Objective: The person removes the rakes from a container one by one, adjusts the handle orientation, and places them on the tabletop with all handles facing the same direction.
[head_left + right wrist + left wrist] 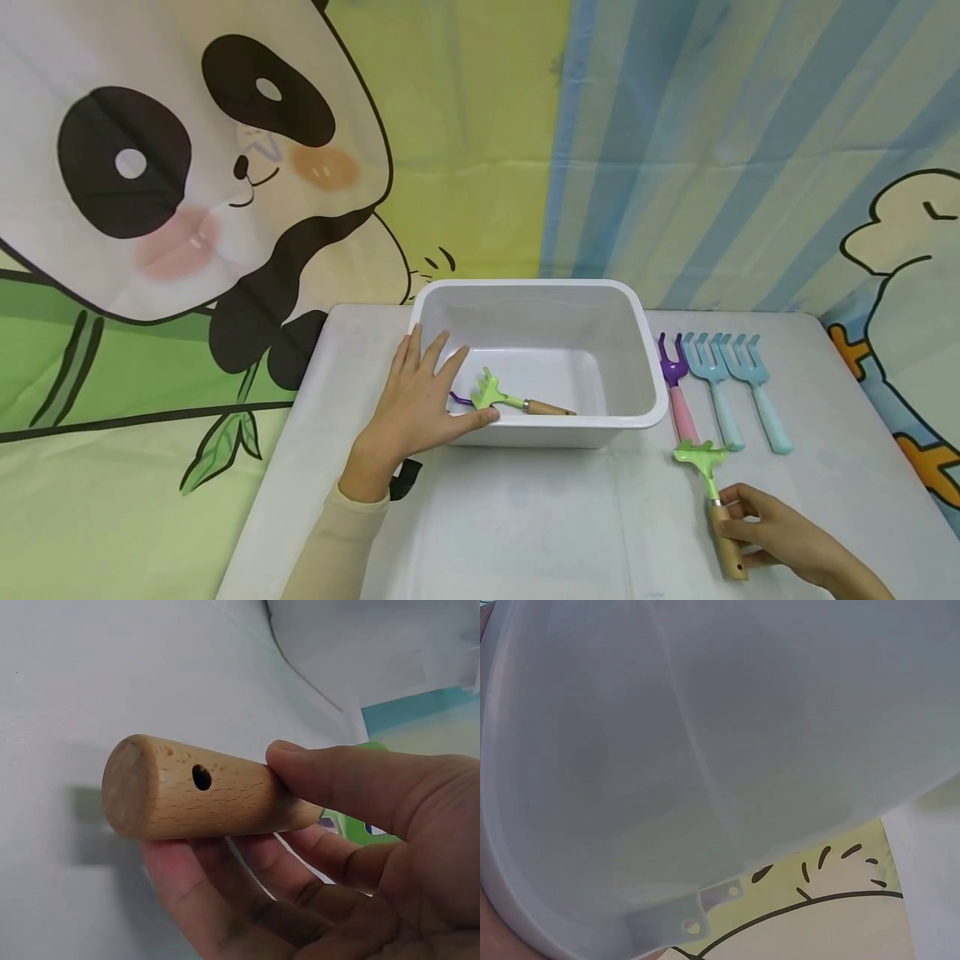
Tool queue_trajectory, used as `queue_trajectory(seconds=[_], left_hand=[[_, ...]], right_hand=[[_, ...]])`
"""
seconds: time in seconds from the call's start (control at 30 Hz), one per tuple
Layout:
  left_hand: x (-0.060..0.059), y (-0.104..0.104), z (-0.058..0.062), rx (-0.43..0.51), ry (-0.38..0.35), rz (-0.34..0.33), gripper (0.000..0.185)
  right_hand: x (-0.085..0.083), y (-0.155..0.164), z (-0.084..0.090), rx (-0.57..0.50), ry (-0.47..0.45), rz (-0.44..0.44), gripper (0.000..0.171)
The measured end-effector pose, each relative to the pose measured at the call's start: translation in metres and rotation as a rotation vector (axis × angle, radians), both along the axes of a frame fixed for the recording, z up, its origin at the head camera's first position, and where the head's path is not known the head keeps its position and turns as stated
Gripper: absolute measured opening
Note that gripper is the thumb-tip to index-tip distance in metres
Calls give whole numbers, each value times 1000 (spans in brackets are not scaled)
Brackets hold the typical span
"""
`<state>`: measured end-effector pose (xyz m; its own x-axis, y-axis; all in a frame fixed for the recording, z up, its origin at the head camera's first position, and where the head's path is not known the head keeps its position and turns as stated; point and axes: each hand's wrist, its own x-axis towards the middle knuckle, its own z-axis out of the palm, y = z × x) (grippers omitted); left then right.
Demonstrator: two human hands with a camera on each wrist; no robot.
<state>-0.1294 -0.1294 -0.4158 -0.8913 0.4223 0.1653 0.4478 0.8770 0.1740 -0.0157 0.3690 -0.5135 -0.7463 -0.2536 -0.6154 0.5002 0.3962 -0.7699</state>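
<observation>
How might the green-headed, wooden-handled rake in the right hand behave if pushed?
The rake is likely stiff: its wooden handle looks solid. That rounded handle could roll, but the wide pronged head would probably stop it.

Looks like bare wood on the held handle (232, 799): smooth, matt, flecked with fine grain. Shines like metal at its collar (715, 502). Looks hard and smooth on the green head (701, 457); hard to tell painted metal from plastic. Resembles wood, too, on the second handle (547, 408). Reads as plastic on the bin (525, 321), smooth and softly glossy. Looks like smooth plastic on the blue forks (725, 412), as on the purple-and-pink fork (682, 412). Appears smooth with a low sheen on the table (525, 533). Looks like cloth, matt and lightly creased, on the backdrop (480, 125), and like soft, matt cloth on the sleeve (330, 542).
</observation>
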Motion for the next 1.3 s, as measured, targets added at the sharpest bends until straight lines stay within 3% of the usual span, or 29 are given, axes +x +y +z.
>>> queue_trajectory(seconds=[0.4, 0.8, 0.97, 1.3], left_hand=[[0, -1, 0, 11, -2, 3, 105], [0, -2, 0, 11, -4, 7, 105], [1, -2, 0, 9, -2, 5, 104], [1, 0, 0, 12, 5, -5, 104]], right_hand=[[-2, -4, -2, -24, -18, -1, 54], [-12, -7, 11, 144, 47, -38, 45], [-29, -9, 40, 229, 131, -16, 46], [-69, -33, 120, 198, 450, 167, 41]])
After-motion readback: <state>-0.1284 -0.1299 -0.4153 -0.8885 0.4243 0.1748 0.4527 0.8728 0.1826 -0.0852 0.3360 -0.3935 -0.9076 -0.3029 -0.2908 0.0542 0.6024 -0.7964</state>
